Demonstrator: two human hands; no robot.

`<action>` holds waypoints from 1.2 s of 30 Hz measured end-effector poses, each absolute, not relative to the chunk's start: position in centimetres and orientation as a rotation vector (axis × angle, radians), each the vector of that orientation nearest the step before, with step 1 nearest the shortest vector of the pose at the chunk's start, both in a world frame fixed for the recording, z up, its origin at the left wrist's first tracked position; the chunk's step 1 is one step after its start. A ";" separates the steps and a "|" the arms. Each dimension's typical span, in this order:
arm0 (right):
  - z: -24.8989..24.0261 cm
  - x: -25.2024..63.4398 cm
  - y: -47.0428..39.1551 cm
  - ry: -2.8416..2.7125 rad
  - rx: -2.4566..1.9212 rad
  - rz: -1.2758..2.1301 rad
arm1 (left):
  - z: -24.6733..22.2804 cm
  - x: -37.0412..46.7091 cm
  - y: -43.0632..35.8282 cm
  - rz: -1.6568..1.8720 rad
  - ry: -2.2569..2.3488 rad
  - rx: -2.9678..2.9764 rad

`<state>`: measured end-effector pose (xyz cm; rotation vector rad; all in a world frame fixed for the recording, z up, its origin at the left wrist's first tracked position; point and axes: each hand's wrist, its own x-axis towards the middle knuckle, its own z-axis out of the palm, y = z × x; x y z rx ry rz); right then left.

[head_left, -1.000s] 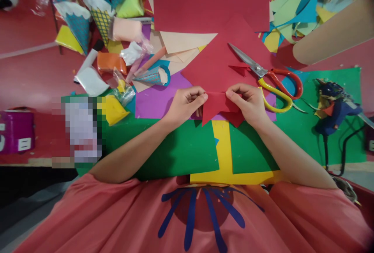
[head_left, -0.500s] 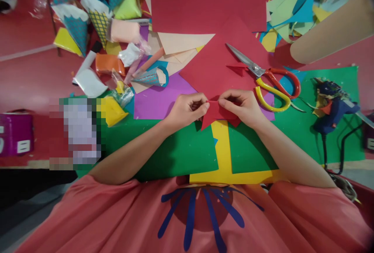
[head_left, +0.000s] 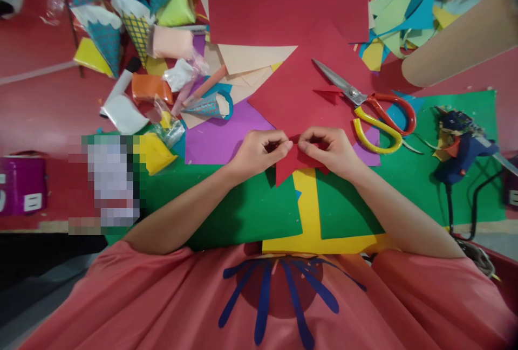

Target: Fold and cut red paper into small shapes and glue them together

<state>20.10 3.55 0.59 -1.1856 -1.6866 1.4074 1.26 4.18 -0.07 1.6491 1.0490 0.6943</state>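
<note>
Between my hands is a small piece of red craft paper (head_left: 286, 168) with pointed lower corners, its upper edge pinched. My left hand (head_left: 262, 150) grips that edge between thumb and fingers from the left. From the right, my right hand (head_left: 328, 149) pinches the same edge, with the fingertips of both hands almost meeting. Part of the piece is hidden behind the fingers. Just beyond my right hand, scissors (head_left: 356, 99) with one red and one yellow handle lie partly spread on a larger red sheet (head_left: 295, 96).
Green sheets (head_left: 243, 204) and a yellow sheet (head_left: 309, 210) lie under my forearms. A blue glue gun (head_left: 461, 161) rests at the right, below a cardboard tube (head_left: 457, 42). Paper cones (head_left: 104, 37), clay packets (head_left: 151, 88) and a yellow packet (head_left: 156, 153) crowd the left.
My fingertips have drawn closer together along the pinched edge, my right hand shifting slightly left. The red piece's pointed corner now hangs a little lower and farther left. The scissors have not moved.
</note>
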 end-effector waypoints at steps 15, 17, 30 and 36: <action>0.4 20.3 3.8 -1.487 -1.178 1.320 | -0.2 1.2 4.5 0.615 1.016 1.512; 0.4 20.3 3.9 -1.446 -1.215 1.304 | -0.2 1.1 4.6 0.631 1.036 1.513; 0.1 20.0 3.3 -1.673 -1.269 1.259 | 0.0 1.1 4.8 0.604 0.982 1.567; 0.5 19.6 2.8 -1.825 -1.248 1.255 | -0.2 1.2 4.7 0.577 0.925 1.679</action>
